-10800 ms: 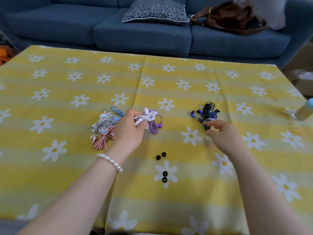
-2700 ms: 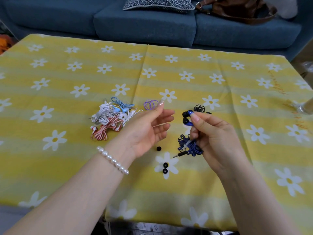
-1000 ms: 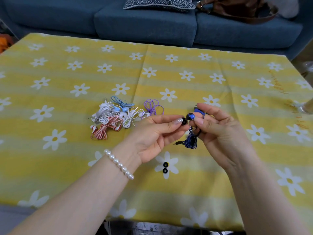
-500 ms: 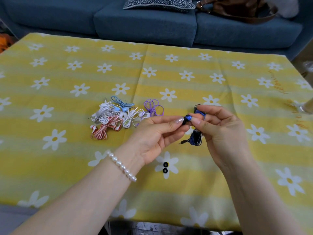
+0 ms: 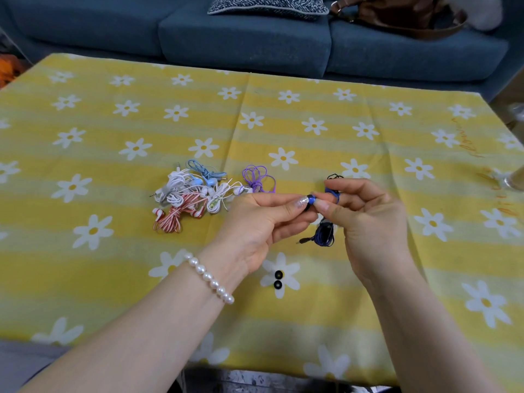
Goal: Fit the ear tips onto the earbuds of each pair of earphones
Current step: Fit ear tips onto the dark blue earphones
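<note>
Blue earbud (image 5: 311,199) now pinched between left hand (image 5: 256,222) and right hand (image 5: 368,217) | black tip pressed on, apparently seating | two spare tips (image 5: 278,279) lay below the hands on the counter (image 5: 368,131).

surface (image 5: 368,321): yellow striped cloth, white daisies | left-centre: heap of bundled earphones (image 5: 188,195), white, light blue, red-white, touching | just right of heap: purple earphones (image 5: 256,178) | near edge, centre: two black ear tips (image 5: 278,279) side by side on a daisy | right edge: bottle (image 5: 516,180), cropped
</note>
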A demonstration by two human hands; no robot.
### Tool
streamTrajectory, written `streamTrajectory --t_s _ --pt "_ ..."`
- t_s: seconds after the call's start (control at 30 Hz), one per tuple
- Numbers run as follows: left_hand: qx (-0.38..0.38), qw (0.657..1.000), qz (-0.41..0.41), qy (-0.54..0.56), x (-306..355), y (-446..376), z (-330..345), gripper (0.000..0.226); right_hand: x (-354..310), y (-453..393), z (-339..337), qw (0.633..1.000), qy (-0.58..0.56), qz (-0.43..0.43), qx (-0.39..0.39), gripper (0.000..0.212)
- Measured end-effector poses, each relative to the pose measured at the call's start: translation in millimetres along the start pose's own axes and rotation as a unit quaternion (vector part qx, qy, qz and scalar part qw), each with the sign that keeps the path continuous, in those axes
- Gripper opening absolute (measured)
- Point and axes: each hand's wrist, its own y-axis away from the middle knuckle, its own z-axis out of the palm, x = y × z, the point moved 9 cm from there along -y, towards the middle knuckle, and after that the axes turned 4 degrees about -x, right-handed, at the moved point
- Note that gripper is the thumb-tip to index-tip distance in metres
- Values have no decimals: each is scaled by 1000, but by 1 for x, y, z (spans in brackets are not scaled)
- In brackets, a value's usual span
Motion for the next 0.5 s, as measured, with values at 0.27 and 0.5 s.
streamTrajectory --t_s 0.27,0.5 --pt "18 1000 0 4 0 2 -1 14 -9 1 2 997 71 -44 1 30" --pt "21 1000 -12 15 1 3 -1 16 -17 4 2 984 148 -96 10 36"
